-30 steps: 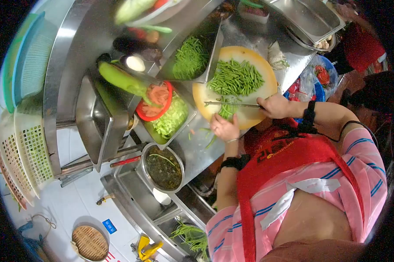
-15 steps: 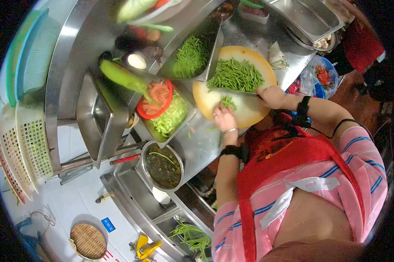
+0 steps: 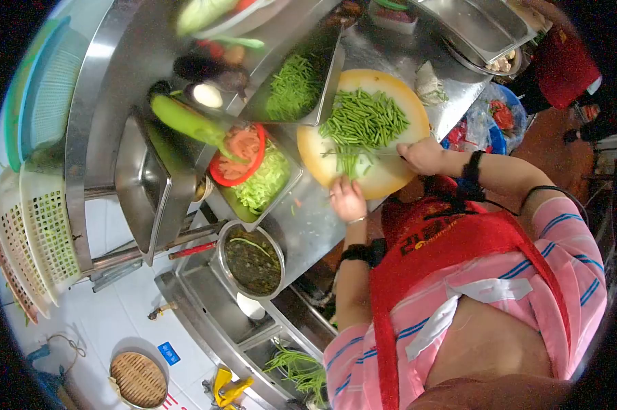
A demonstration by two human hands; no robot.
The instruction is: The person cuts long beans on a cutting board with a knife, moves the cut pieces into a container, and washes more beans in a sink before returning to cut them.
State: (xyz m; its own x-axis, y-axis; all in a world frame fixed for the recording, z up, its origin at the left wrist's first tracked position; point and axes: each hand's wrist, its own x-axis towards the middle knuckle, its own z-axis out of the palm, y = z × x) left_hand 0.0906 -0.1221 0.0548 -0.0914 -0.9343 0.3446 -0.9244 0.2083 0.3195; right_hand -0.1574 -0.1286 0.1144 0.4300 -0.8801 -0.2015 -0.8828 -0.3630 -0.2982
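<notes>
A round cutting board (image 3: 387, 186) lies on the steel counter with a pile of cut green beans (image 3: 368, 121) on it. My left hand (image 3: 348, 199), at the board's near-left edge, has its fingers closed on a small bunch of green beans (image 3: 348, 161). At the board's right side, my right hand (image 3: 424, 156) is closed round the handle of a knife (image 3: 378, 154). The thin blade, seen nearly edge-on, reaches left across the bunch, just below the cut pile.
Left of the board stand a tray of chopped greens (image 3: 296, 87), a container of shredded lettuce (image 3: 264, 179) with a red bowl (image 3: 262, 154), and a pot (image 3: 252, 261). An empty steel pan (image 3: 483, 31) is at upper right. Another person (image 3: 561, 68) stands beyond.
My left hand has shifted slightly down, and more of the bean bunch shows beyond its fingers. The knife blade now lies across the bunch, lower than before against the pile.
</notes>
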